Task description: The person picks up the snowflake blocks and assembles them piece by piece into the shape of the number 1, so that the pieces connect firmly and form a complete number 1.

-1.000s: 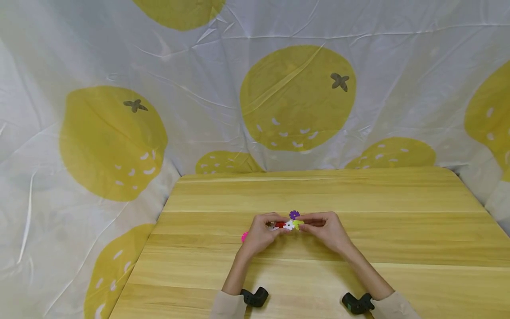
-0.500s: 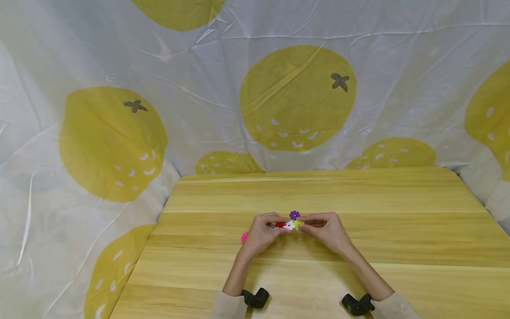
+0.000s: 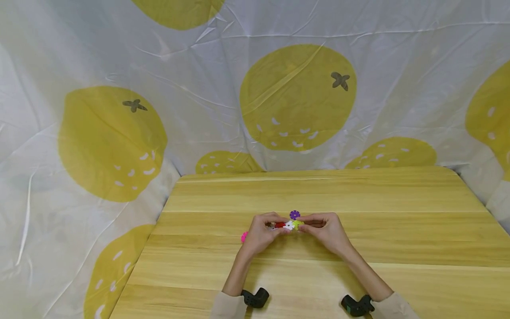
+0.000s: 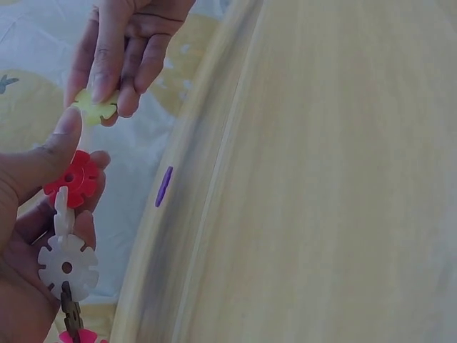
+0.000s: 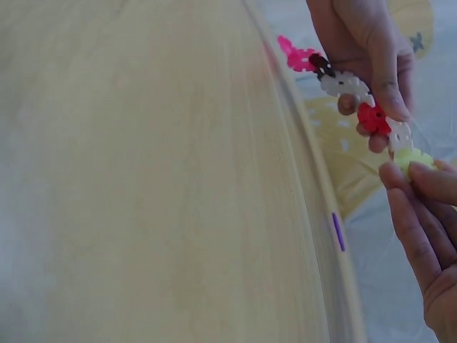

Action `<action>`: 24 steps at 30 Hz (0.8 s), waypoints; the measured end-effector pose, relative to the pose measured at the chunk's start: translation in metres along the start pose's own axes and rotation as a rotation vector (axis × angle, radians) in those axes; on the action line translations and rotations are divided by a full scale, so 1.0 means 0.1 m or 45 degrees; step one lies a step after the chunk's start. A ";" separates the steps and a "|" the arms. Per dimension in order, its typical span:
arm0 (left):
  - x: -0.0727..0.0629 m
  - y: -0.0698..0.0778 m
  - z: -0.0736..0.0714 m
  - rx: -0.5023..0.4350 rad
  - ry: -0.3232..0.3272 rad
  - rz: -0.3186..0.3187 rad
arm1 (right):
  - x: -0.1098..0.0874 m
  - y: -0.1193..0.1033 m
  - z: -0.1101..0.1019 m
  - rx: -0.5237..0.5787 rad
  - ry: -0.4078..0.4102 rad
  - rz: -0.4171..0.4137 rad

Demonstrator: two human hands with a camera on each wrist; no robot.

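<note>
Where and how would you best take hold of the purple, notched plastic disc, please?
I'd probably pinch the purple, notched plastic disc by opposite rim edges, coming from above: it lies flat on the pale wooden table, thin, with its round face up.

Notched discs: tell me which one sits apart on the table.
The purple disc, alone on the wooden table; the yellow disc is pinched by the right hand, and the others form the chain in the left hand.
</note>
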State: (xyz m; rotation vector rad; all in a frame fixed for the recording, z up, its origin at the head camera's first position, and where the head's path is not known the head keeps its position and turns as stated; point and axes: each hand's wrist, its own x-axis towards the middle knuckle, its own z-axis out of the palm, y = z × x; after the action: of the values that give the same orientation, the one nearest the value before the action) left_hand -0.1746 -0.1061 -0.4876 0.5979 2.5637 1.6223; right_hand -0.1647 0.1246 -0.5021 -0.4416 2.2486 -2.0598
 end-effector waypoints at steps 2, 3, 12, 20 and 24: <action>0.00 0.00 0.00 -0.009 0.000 -0.009 | 0.00 0.00 0.00 0.000 0.003 0.004; 0.00 0.00 0.00 -0.014 -0.002 -0.012 | 0.00 -0.01 0.00 -0.004 0.001 0.007; 0.00 -0.01 -0.02 -0.028 -0.020 0.018 | -0.01 -0.04 -0.03 -0.008 -0.080 0.020; 0.01 0.01 0.01 -0.021 0.047 0.035 | -0.01 -0.05 0.00 -0.047 -0.001 -0.053; 0.01 0.02 0.01 -0.028 0.018 0.037 | -0.02 -0.04 -0.01 -0.022 -0.048 -0.034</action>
State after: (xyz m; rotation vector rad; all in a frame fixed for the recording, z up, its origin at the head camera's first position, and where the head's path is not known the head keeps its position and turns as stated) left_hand -0.1743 -0.1041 -0.4857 0.6275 2.5552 1.6675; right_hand -0.1627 0.1259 -0.4978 -0.5100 2.2538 -2.0282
